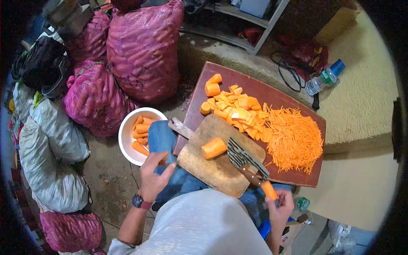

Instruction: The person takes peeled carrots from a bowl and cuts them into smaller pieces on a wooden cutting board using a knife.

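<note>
My right hand (280, 208) pinches a short piece of carrot (269, 190) just beyond the knife's handle end. My left hand (155, 174) is off the board's left side, thumb and fingers apart, with nothing in it. Across the wooden cutting board (199, 165) lies a knife (242, 155) with a patterned blade and brown handle. A thick carrot chunk (214, 148) rests on the board left of the blade. Behind the board is a heap of carrot slices (240, 108), and to the right a pile of thin carrot shreds (295, 140).
The board sits on a reddish-brown tabletop (221, 70) over my knees. A white bowl (127, 148) of carrots stands to the left. Pink mesh sacks (144, 51) and white sacks (51, 165) crowd the left side. A plastic bottle (315, 86) lies on the ledge at the right.
</note>
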Action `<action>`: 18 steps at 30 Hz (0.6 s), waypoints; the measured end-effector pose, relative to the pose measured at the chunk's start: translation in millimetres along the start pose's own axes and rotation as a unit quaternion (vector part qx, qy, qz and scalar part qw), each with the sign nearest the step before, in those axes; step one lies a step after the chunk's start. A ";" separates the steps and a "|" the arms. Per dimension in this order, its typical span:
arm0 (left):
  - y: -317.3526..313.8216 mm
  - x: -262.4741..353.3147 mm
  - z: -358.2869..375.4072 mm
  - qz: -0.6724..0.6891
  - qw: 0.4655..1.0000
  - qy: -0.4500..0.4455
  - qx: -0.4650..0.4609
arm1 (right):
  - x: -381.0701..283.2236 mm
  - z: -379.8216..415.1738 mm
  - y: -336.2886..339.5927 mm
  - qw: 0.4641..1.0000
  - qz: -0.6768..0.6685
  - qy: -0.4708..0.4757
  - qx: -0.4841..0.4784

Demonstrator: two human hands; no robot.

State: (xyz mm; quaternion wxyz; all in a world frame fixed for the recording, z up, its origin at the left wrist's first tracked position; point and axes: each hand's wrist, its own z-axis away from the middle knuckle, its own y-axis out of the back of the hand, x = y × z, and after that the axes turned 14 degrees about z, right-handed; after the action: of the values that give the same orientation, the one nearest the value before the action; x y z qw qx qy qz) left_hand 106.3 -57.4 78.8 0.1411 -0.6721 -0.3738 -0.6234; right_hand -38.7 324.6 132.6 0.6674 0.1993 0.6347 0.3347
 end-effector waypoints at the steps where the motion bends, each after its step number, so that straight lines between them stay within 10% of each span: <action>1: -5.0 5.0 -9.6 0.003 1.000 -0.009 -0.021 | -15.2 -14.0 -6.3 0.998 -0.024 0.062 -0.008; 18: -78.4 -15.8 -56.0 0.197 0.963 -0.089 -0.162 | -88.6 -114.6 -129.3 0.944 -0.072 0.282 -0.155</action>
State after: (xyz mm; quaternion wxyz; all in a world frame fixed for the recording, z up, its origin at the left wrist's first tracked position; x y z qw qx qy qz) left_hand 13.0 -45.8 52.5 0.1162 -0.7989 -0.1389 -0.5735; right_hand -123.4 154.3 93.4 0.5064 -0.0551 0.7500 0.4220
